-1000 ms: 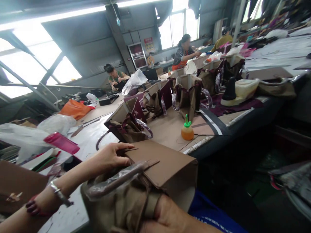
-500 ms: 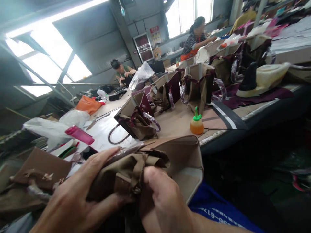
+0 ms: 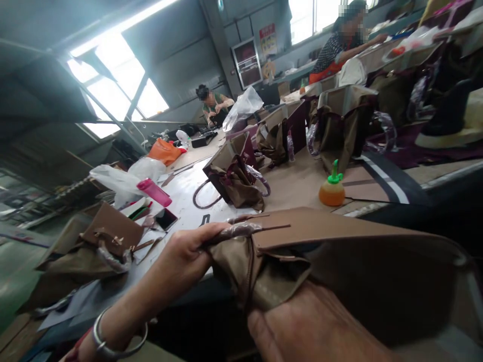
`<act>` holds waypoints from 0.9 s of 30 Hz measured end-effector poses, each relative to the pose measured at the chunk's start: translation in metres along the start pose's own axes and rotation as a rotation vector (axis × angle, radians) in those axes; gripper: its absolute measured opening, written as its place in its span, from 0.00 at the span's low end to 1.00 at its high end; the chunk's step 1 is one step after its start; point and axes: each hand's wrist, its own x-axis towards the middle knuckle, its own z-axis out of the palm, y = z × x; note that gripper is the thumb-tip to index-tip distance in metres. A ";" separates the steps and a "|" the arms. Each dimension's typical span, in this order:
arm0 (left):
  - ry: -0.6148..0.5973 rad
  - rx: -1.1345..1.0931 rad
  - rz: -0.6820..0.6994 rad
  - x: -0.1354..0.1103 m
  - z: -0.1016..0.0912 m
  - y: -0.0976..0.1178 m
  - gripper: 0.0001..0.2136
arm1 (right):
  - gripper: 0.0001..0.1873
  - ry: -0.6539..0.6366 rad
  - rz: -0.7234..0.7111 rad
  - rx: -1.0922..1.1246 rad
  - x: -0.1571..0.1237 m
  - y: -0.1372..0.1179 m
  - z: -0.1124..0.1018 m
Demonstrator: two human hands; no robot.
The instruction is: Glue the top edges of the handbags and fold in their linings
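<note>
An unfinished handbag (image 3: 328,223) with a tan-brown panel and an olive-brown fabric lining (image 3: 260,276) lies tilted in front of me. My left hand (image 3: 192,254) is closed at its left end, around the plastic-wrapped handle (image 3: 241,230) and the gathered fabric beside it. A zipper runs down the lining between my hands. Low in the view, my right hand (image 3: 302,322) is closed against the lining's lower edge, its thumb showing and its other fingers mostly hidden. The bag's wide side reaches out to the right, dark inside.
Several part-made bags (image 3: 241,176) stand along the table (image 3: 294,176). A bottle of orange liquid with a green spout (image 3: 332,188) sits just beyond my bag. Left are a brown bag (image 3: 113,231), a phone (image 3: 166,219) and a pink bottle (image 3: 154,192). Two co-workers sit farther back.
My left hand has shifted from spread over the lining to closed around the wrapped handle. The bag has turned, its panel now stretching right; my right hand is lower. The view has swung left.
</note>
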 end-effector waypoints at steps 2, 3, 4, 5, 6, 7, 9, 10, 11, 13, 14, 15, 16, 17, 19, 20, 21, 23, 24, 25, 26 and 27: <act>-0.020 0.021 0.010 0.004 -0.001 0.000 0.15 | 0.09 -0.035 0.029 -0.197 -0.010 0.009 -0.005; -0.046 0.028 0.016 0.006 -0.003 0.001 0.14 | 0.09 -0.047 0.026 -0.279 -0.015 0.014 -0.007; -0.076 0.036 0.032 0.008 -0.004 0.002 0.13 | 0.08 -0.047 0.019 -0.330 -0.019 0.018 -0.010; -0.087 0.056 0.068 0.009 -0.004 0.003 0.12 | 0.08 -0.038 0.006 -0.360 -0.022 0.022 -0.013; -0.056 0.096 0.118 0.011 -0.004 0.005 0.12 | 0.09 -0.023 -0.011 -0.378 -0.023 0.025 -0.015; 0.028 0.158 0.176 0.011 -0.002 0.007 0.11 | 0.10 0.004 -0.028 -0.391 -0.024 0.027 -0.017; 0.323 0.332 0.306 0.009 0.006 0.008 0.11 | 0.11 0.058 -0.061 -0.411 -0.021 0.027 -0.019; 0.487 0.415 0.373 0.007 0.012 0.008 0.12 | 0.12 0.082 -0.081 -0.408 -0.019 0.026 -0.019; 0.617 0.461 0.428 0.003 0.020 0.007 0.14 | 0.12 0.110 -0.097 -0.396 -0.016 0.025 -0.019; 0.703 0.410 0.495 -0.005 0.039 0.003 0.19 | 0.13 0.154 -0.097 -0.342 -0.011 0.022 -0.018; 0.668 0.317 0.480 -0.009 0.048 0.002 0.21 | 0.13 0.165 -0.083 -0.307 -0.009 0.021 -0.017; 0.615 0.236 0.454 -0.011 0.057 0.000 0.24 | 0.13 0.173 -0.061 -0.275 -0.006 0.020 -0.016; 0.561 0.170 0.445 -0.012 0.065 0.000 0.27 | 0.13 0.175 -0.038 -0.247 -0.005 0.019 -0.015; 0.485 0.096 0.431 -0.012 0.072 0.001 0.30 | 0.12 0.170 -0.015 -0.216 -0.003 0.019 -0.014; 0.345 -0.062 0.422 -0.006 0.081 0.004 0.33 | 0.12 0.150 0.040 -0.133 -0.001 0.018 -0.013; 0.287 -0.149 0.412 -0.002 0.085 0.006 0.32 | 0.12 0.136 0.070 -0.090 -0.001 0.017 -0.013; 0.263 -0.224 0.404 0.002 0.087 0.008 0.30 | 0.13 0.109 0.097 -0.062 0.000 0.016 -0.015; 0.333 -0.313 0.378 0.012 0.090 0.010 0.25 | 0.15 0.018 0.173 -0.094 0.000 0.013 -0.021; 0.375 -0.332 0.367 0.017 0.091 0.009 0.22 | 0.15 -0.032 0.206 -0.138 -0.001 0.010 -0.026; 0.405 -0.344 0.356 0.021 0.091 0.009 0.21 | 0.15 -0.078 0.233 -0.186 -0.003 0.007 -0.032; 0.423 -0.354 0.343 0.025 0.091 0.007 0.20 | 0.14 -0.103 0.250 -0.234 -0.006 0.005 -0.039; 0.426 -0.361 0.330 0.028 0.090 0.006 0.19 | 0.13 -0.095 0.249 -0.278 -0.010 0.003 -0.046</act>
